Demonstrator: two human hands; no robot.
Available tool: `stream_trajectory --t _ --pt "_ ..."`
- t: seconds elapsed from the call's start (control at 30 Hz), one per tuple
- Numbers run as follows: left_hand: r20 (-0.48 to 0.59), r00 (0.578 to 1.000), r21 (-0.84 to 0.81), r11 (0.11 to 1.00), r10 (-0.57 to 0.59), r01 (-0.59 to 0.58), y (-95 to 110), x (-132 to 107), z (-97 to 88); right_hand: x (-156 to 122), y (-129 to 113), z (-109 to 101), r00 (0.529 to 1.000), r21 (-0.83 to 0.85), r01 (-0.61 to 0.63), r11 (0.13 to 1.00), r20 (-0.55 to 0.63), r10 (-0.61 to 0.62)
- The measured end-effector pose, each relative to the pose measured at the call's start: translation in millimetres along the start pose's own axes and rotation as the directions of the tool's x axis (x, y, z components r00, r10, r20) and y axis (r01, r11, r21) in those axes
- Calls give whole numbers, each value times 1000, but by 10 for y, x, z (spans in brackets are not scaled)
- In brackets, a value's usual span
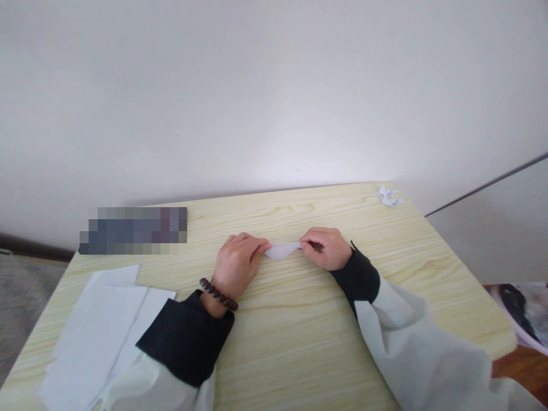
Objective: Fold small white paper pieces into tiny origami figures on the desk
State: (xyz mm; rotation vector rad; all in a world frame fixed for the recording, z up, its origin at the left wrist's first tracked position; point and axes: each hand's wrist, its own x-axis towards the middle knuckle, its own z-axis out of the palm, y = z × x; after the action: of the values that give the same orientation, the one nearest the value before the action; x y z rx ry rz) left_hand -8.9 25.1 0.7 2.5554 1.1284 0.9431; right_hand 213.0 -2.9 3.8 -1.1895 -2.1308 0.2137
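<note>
A small piece of white folded paper (282,250) stretches between my two hands above the middle of the table. My left hand (240,260), with a dark bead bracelet at the wrist, pinches its left end between thumb and fingers. At the other end, my right hand (327,247) grips the tip of the paper, its fingers curled. The lower edge of the paper bulges downward, and its ends are hidden by my fingertips.
Loose white paper sheets (107,331) overlap on the left of the wood-grain table (274,354). Behind them lies a blurred-out dark object (132,231). Small folded white paper pieces (389,197) rest at the far right corner. A white wall (274,103) borders the back edge.
</note>
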Motion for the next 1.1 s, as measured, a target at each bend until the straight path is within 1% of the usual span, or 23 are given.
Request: stream_trajectory --t 0.17,0.3,0.43,0.53,0.67,0.77,0.9,1.1 --pt "24 997 -74 995 -67 69 -18 -4 -20 -3 33 -37 999 26 -27 999 26 27" --pt "11 980 -143 970 -198 197 -24 -2 -57 -19 59 -87 991 90 -130 987 25 129" --pt "76 987 -109 983 -140 148 21 8 -45 -15 26 -83 992 71 -119 990 53 116" --pt "76 987 -109 982 -144 152 54 16 -27 -4 -23 -52 989 101 -143 985 51 138" --pt "83 990 -129 983 -118 128 66 23 -39 6 -77 -7 979 158 -200 967 73 191" --pt "97 989 -153 980 -116 130 65 30 -60 7 -89 10 972 157 -236 959 31 235" --pt "104 987 -180 973 -123 141 60 34 -77 -5 -68 8 965 180 -253 951 -29 262" --pt "134 981 -208 964 -141 167 64 49 -91 -33 -20 11 932 309 -327 893 -49 358"
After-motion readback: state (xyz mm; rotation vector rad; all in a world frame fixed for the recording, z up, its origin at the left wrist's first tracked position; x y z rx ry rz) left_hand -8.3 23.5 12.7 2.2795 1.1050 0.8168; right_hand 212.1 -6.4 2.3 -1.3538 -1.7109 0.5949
